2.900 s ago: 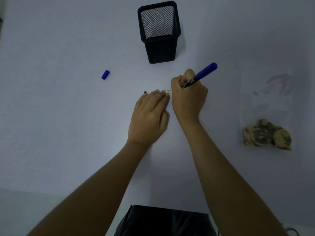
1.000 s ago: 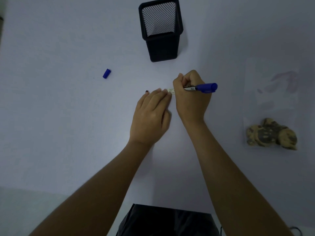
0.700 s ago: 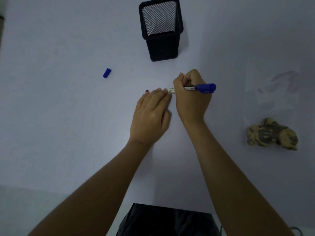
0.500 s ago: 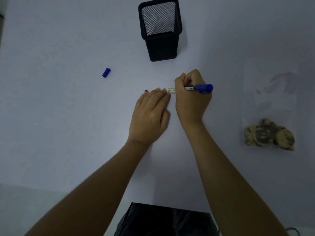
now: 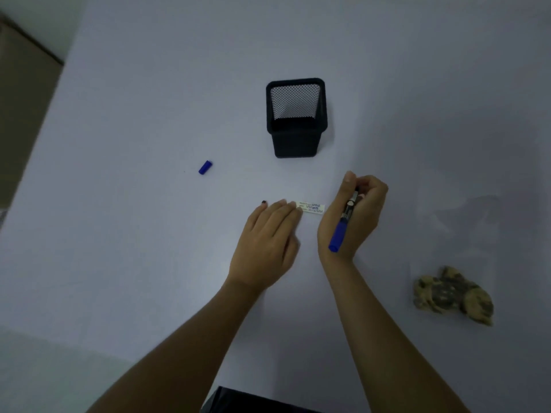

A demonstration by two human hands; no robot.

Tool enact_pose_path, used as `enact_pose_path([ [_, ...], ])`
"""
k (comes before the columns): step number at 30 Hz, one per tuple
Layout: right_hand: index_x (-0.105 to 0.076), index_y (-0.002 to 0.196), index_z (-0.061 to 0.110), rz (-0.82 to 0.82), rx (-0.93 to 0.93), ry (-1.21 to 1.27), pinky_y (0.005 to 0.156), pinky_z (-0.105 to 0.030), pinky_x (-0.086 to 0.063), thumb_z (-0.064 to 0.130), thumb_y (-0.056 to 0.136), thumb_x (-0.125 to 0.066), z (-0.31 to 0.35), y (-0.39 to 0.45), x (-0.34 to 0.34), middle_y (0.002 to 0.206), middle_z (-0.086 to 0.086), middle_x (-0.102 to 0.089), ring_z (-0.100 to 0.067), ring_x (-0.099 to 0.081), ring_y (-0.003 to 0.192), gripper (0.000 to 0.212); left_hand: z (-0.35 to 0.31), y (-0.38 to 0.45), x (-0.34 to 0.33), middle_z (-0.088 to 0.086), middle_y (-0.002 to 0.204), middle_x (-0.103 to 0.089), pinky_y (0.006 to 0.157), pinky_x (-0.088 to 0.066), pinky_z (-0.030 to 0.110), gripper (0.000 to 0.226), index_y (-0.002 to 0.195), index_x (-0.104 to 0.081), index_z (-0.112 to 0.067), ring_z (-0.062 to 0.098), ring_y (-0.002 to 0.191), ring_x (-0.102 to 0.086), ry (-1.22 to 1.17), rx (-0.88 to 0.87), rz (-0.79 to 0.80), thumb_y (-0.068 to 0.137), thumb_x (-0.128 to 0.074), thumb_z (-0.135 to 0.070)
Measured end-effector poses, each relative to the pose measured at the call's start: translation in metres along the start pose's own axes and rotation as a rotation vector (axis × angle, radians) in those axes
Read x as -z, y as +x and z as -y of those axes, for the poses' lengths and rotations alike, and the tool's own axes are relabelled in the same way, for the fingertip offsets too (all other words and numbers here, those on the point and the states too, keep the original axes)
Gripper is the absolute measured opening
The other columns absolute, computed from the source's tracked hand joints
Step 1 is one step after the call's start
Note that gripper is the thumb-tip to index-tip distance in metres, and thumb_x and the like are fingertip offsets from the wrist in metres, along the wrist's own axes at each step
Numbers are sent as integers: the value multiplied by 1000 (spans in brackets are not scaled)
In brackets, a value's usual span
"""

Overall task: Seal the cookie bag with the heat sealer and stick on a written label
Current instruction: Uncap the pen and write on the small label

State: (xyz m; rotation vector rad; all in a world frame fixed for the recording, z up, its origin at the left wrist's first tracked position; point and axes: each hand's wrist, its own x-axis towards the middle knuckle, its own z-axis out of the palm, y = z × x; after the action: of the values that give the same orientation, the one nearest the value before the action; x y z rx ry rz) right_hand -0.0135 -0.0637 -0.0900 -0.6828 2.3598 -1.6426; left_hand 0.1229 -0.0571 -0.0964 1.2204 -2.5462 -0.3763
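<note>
A small white label [image 5: 312,207] with blue writing lies flat on the white table [image 5: 149,234]. My left hand [image 5: 268,242] rests flat beside it, fingertips pressing its left end. My right hand [image 5: 353,216] is just right of the label and grips a blue pen [image 5: 343,225], uncapped, with its tip up among the fingers and its blue end pointing back toward my wrist. The clear cookie bag [image 5: 456,239] lies at the right, with several dark-speckled cookies [image 5: 453,295] at its near end. No heat sealer is in view.
A black mesh pen holder [image 5: 295,117] stands behind the hands. The blue pen cap [image 5: 205,167] lies alone to the left. A dark object [image 5: 256,403] shows at the bottom edge. The table's left edge meets a brown floor [image 5: 18,114].
My right hand has lifted off the label and moved right, turning the pen so its blue end points toward me. The label's writing now shows. The left hand stays put.
</note>
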Motion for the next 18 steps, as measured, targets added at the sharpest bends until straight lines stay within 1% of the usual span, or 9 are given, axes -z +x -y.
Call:
enact_pose_path([
  [2,-49,91,10,15,-21,8,65,-7,-37,33,97,-48,0,0,0,84,-1,-50,-10,-46,71,24,1,-1,0,9,129,-61,114,-33,39,40,127,-58,-7,22,125,-52,-4,0,2,88,-56,-15],
  [6,-50,94,9,58,-28,-8,67,-9,-40,35,96,-46,0,-3,0,87,-4,-53,-13,-49,74,27,0,-2,0,9,128,-61,111,-36,41,39,126,-59,-7,22,124,-53,-14,-10,1,88,-56,-16],
  [10,-45,92,20,93,-8,3,67,-6,-39,29,97,-49,0,-1,1,86,-1,-52,-13,-49,73,11,2,-2,-1,9,128,-62,111,-37,42,40,127,-58,-7,22,123,-54,-22,-19,0,88,-55,-17],
  [16,-45,93,22,172,30,-46,67,-4,-38,38,95,-44,-1,4,6,85,2,-52,-12,-50,73,16,0,-2,-1,9,128,-62,111,-37,41,40,128,-57,-7,21,123,-54,-61,-25,-23,89,-54,-17],
  [18,-45,92,22,200,60,-71,67,-6,-38,42,95,-43,0,6,7,84,2,-52,-13,-50,73,20,1,-2,0,9,128,-62,111,-38,41,40,128,-57,-7,21,123,-54,-76,-35,-27,89,-55,-17],
])
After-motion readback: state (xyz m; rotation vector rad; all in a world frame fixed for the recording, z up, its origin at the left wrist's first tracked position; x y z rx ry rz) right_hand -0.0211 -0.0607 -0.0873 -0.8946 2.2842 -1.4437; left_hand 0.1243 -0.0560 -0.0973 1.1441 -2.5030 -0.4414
